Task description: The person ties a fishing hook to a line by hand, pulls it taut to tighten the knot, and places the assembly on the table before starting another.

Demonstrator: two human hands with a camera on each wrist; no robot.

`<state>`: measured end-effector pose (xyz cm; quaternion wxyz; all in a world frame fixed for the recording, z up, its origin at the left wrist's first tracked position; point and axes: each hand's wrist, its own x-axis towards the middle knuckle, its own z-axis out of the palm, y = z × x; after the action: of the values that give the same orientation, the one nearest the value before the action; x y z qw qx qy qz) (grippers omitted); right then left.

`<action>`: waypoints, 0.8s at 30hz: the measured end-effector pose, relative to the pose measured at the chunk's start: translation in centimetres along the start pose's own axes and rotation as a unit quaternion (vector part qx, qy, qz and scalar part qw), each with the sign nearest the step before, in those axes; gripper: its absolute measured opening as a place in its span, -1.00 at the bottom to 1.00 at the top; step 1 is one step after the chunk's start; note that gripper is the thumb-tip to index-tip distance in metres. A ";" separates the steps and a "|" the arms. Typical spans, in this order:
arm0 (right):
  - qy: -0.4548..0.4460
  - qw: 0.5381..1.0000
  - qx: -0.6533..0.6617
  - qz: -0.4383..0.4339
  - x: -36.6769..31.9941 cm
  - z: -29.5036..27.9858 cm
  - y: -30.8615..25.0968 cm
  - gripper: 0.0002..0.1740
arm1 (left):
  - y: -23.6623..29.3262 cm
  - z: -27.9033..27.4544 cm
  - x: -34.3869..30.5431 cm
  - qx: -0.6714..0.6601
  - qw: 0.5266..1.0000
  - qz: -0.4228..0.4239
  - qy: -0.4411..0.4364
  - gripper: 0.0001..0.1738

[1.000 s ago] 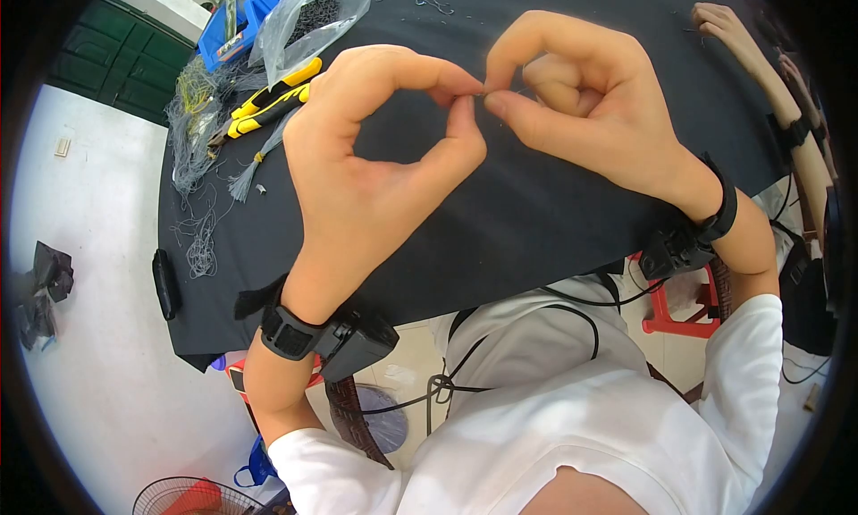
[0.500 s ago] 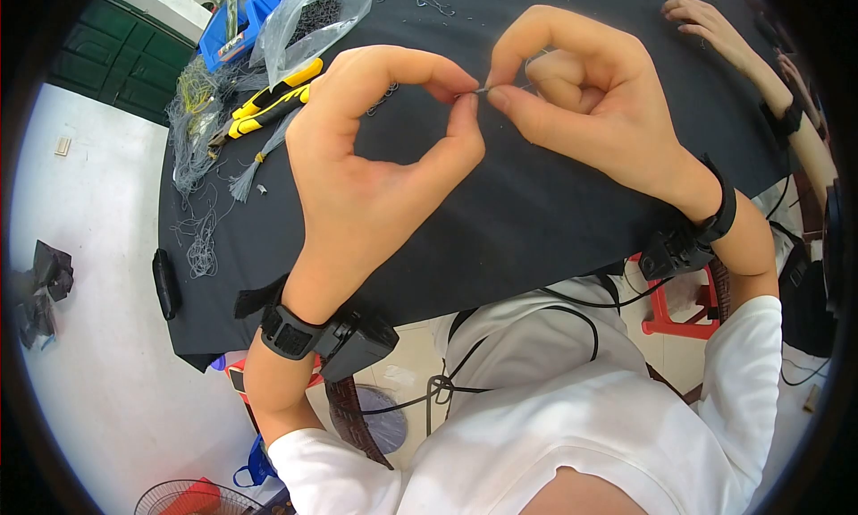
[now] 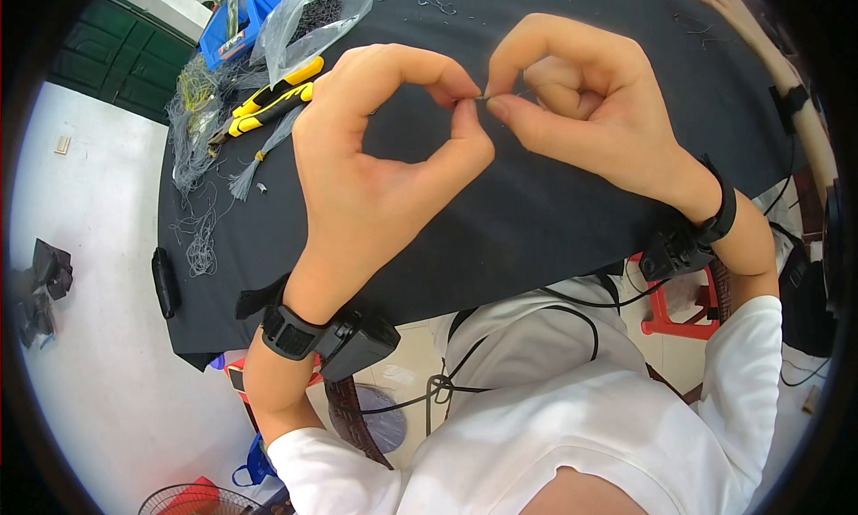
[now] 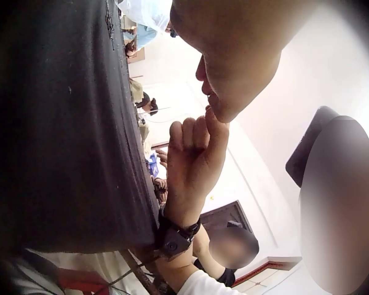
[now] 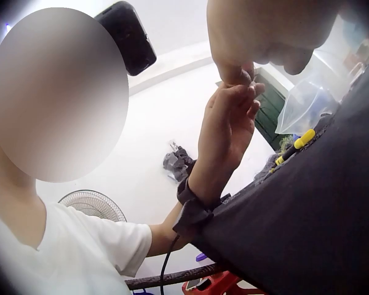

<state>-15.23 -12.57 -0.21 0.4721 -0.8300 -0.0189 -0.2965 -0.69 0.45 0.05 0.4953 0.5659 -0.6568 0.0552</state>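
Observation:
Both hands are raised over the black-covered table point(image 3: 536, 238), their fingertips almost meeting. My left hand point(image 3: 357, 180) pinches a thin grey strand point(image 3: 482, 97) between thumb and forefinger. The same strand is pinched by my right hand point(image 3: 617, 122) just to the right, its other fingers curled toward the palm. Only a very short piece shows between the two pinches, and a fine end appears past the right fingertips. In the left wrist view the right hand point(image 4: 194, 157) meets the left one; the right wrist view shows the left hand point(image 5: 224, 132) from the other side, the strand mostly hidden.
Yellow-and-black pliers point(image 3: 268, 104) lie at the left, by a tied bundle of grey strands point(image 3: 246, 175) and a tangled heap point(image 3: 192, 126). Behind stand a clear plastic bag point(image 3: 313, 28) and a blue bin point(image 3: 241, 23). Another person's arm point(image 3: 760, 46) reaches in at the far right.
Both hands keep their pinch and shift only slightly. The strand showed longer between the fingertips half a second ago, with a loop behind the left hand. The other person's arm has moved farther away.

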 end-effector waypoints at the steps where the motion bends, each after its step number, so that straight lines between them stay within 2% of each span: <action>1: 0.004 1.000 -0.006 -0.004 0.0 0.0 0.0 -0.90 | 0.0 0.0 0.0 0.002 1.000 0.003 0.001 -0.83; 5: 0.034 0.999 -0.004 -0.004 0.0 0.0 0.2 -0.90 | 0.3 -0.2 0.2 0.019 1.000 0.004 0.011 -0.83; 8: 0.022 1.000 -0.007 0.003 0.0 -0.2 0.1 -0.90 | -0.1 0.2 0.3 0.021 0.998 0.016 0.051 -0.80; 12: 0.021 0.999 0.003 0.033 0.0 -0.2 -0.2 -0.96 | -0.1 -0.3 0.1 0.030 0.999 0.019 0.029 -0.82; 17: -0.011 0.998 0.034 0.043 0.1 -0.2 0.0 -0.71 | -0.2 -0.3 0.2 0.047 0.998 0.033 0.030 -0.82; 20: 0.007 0.999 0.040 0.014 0.2 -0.4 0.1 -0.65 | -0.9 0.3 0.6 0.019 0.995 0.048 0.086 -0.82; 23: 0.015 0.999 0.035 0.007 0.3 -0.5 0.3 -0.64 | -0.9 0.3 0.5 0.025 0.995 0.045 0.085 -0.82; 24: 0.015 0.998 0.047 0.029 0.3 -0.5 0.2 -0.63 | -0.9 0.3 0.5 0.025 0.995 0.042 0.084 -0.82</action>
<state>-15.16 -13.14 -0.04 0.5189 -0.8027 -0.0017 -0.2941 -0.11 -0.38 -0.16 0.5321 0.5433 -0.6342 0.1396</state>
